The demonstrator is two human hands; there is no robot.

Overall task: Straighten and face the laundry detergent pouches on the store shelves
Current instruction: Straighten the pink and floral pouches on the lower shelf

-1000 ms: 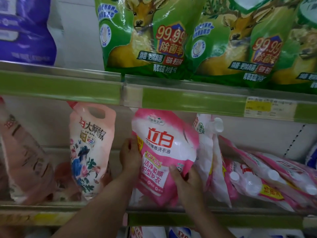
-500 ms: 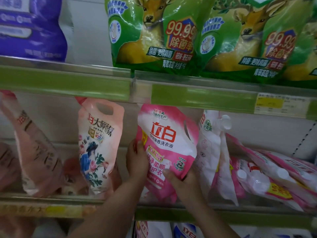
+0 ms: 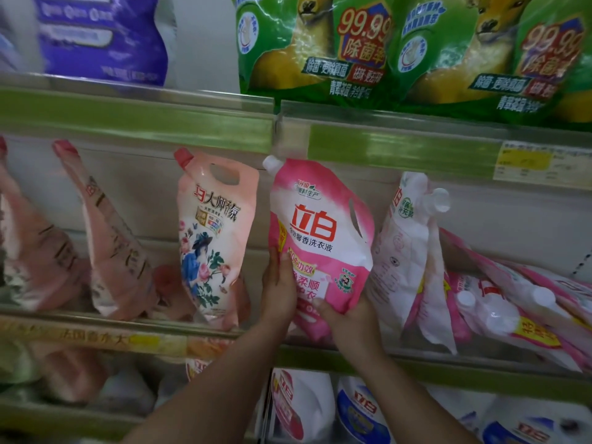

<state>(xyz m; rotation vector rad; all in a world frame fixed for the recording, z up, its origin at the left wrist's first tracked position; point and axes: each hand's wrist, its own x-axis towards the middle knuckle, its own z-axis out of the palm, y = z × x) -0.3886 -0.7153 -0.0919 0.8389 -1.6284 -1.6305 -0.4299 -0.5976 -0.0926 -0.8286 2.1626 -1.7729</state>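
Up on the middle shelf, the left hand [image 3: 278,283] grips the left edge of a pink and white detergent pouch [image 3: 320,238], thumb on the printed front and fingers wrapped out of sight behind it. The right hand [image 3: 349,318] holds the pouch's lower right corner, thumb pressed across the front and the rest of the hand curled beneath and behind. Between the two hands the pouch stands nearly upright with its label facing out, leaning slightly to the right, its white cap [image 3: 271,162] at the upper left just under the green shelf strip [image 3: 134,121] above. Just to its left stands a peach floral pouch [image 3: 215,238], also front-facing and tilted a little, apart from the held one. Farther left, more peach pouches [image 3: 112,238] lean over with their sides turned outward. Just right of the held pouch a white pouch [image 3: 407,248] stands edge-on with its spout cap pointing right, and beyond it several pink pouches [image 3: 512,302] lie slumped in a pile sloping down toward the right. A yellow price tag [image 3: 528,163] sits on the strip above them. On the top shelf stand green pouches [image 3: 320,46] printed with deer and, to the left, a purple pouch [image 3: 102,36]. Below, blue and white pouches [image 3: 362,411] show on the lower shelf.
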